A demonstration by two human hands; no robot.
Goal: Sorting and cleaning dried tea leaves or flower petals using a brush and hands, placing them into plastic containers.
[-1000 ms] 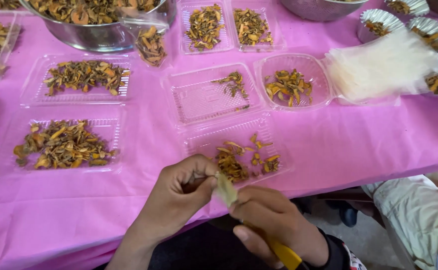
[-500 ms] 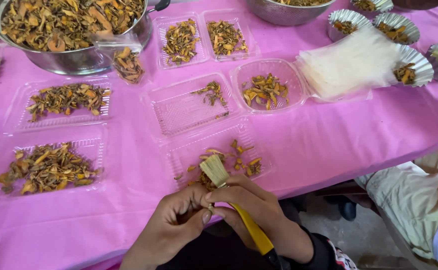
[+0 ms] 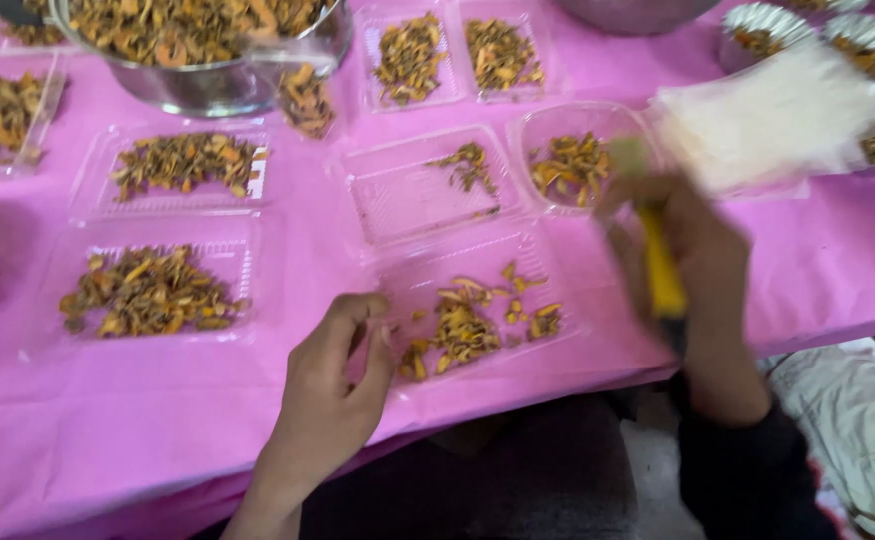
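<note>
The right hand (image 3: 693,250), right of centre, has its grip wrapped around a yellow-handled brush (image 3: 661,262) (light, stiff, best held mid-handle), while the left hand (image 3: 333,385) pinches loosely beside the tray (image 3: 478,310) of dried pieces.

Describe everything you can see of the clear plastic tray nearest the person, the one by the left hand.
The clear plastic tray is a shallow rectangular container of thin see-through plastic with a ribbed floor and raised rim. It lies flat on the pink tablecloth near the table's front edge. A loose scatter of orange-brown dried pieces sits in it, mostly toward the middle, leaving much of the floor bare. The left hand rests at its left edge, fingertips at the rim. Another clear tray borders it behind.
</note>
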